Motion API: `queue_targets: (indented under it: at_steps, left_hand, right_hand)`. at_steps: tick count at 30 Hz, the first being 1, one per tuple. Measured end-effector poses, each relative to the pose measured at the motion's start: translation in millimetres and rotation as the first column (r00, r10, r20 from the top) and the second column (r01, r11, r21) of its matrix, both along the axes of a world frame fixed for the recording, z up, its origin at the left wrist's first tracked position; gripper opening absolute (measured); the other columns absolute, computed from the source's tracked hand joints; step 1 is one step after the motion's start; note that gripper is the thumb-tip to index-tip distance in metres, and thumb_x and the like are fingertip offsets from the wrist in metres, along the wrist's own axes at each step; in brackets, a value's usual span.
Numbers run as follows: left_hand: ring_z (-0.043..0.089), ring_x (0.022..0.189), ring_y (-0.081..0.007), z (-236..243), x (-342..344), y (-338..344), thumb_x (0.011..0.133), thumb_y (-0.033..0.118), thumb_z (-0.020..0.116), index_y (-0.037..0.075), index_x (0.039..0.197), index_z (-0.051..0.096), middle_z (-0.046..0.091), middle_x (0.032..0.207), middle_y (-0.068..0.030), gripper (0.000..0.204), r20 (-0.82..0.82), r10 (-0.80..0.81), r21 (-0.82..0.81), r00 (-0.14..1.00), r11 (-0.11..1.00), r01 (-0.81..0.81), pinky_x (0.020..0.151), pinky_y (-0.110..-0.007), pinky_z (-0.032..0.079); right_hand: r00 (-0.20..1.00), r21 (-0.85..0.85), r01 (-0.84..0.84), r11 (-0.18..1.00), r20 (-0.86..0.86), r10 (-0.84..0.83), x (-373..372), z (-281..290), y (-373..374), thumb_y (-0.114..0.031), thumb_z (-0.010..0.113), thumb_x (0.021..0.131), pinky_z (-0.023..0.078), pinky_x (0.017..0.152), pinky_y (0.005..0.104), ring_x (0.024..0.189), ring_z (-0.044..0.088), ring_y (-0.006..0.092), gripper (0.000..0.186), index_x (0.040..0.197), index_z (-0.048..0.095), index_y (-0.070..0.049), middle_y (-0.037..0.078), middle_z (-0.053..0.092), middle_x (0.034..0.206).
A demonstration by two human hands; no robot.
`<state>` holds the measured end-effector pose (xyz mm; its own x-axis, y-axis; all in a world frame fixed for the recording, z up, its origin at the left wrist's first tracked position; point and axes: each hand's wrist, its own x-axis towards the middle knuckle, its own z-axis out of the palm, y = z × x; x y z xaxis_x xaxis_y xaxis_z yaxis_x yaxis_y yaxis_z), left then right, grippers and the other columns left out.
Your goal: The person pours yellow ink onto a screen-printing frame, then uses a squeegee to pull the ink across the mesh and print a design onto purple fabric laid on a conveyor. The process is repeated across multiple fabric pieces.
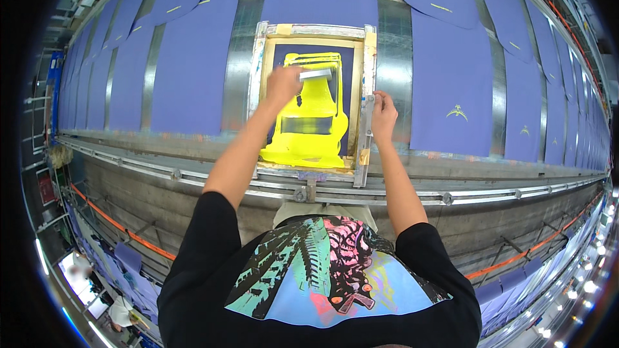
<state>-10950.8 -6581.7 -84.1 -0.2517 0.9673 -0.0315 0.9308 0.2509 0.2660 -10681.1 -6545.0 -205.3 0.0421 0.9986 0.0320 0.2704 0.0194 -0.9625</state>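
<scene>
A screen-printing frame [369,58] lies in front of me on a purple fabric panel [322,9]. Bright yellow ink [302,154] is smeared over its dark mesh, thickest along the near side. My left hand [284,85], slightly blurred, is closed around one end of a squeegee [316,75]. The squeegee rests over the inked mesh, toward the frame's far half. With its fingers curled, my right hand [384,115] grips the right side bar of the frame.
Purple panels [190,58] line the long metal table on both sides; several at right carry a yellow print [457,113]. A metal rail [445,198] runs along the near edge, between my body and the table. Another person [120,311] is far off at lower left.
</scene>
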Motion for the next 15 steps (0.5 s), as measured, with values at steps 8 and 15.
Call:
queue_targets:
  at_steps: [8,15]
  left_hand:
    - [0.073,0.1,-0.0346,-6,2,14,0.085,0.008,0.065,0.028,0.115,0.081,0.078,0.104,-0.0116,0.04,-0.067,0.005,-0.023,0.998,1.0,-0.006,0.09,-0.047,0.058]
    - [0.072,0.107,-0.0282,-41,38,-115,0.078,0.0,0.067,0.017,0.113,0.08,0.077,0.115,-0.0056,0.041,-0.054,-0.218,0.128,0.974,0.966,0.223,0.092,-0.042,0.059]
  right_hand:
    - [0.999,0.06,-0.007,0.998,-0.048,0.01,2,-5,-13,-0.016,0.061,0.105,0.045,0.061,0.0395,0.059,0.049,0.025,0.018,0.11,0.073,-0.004,0.015,0.059,0.069]
    - [1.0,0.02,-0.024,0.999,0.003,0.024,8,4,-10,-0.018,0.06,0.104,0.048,0.065,0.0403,0.062,0.057,0.0252,0.02,0.11,0.074,-0.004,0.015,0.064,0.072]
